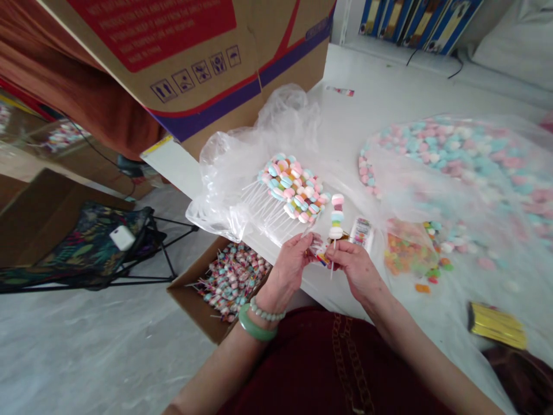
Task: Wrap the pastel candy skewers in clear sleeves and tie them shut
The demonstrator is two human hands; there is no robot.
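My right hand [351,262] pinches the white stick of a marshmallow skewer [337,216], which stands upright with pink, white, blue and green pieces on it. Close beside it, my left hand [298,253] is closed on a small clear printed wrapper [317,248]. Just right of the skewer lies a stack of printed wrappers [362,231]. Beyond my left hand, a pile of marshmallow skewers [298,187] rests on clear plastic, sticks pointing toward me and to the left.
A large carton [216,63] stands at the back left. Loose marshmallows [458,144] and gummy candies [408,248] lie in plastic on the right. Gold twist ties [496,324] sit near the right edge. Below the table, an open box [194,305] holds wrapped skewers; a folding chair [99,236] stands left.
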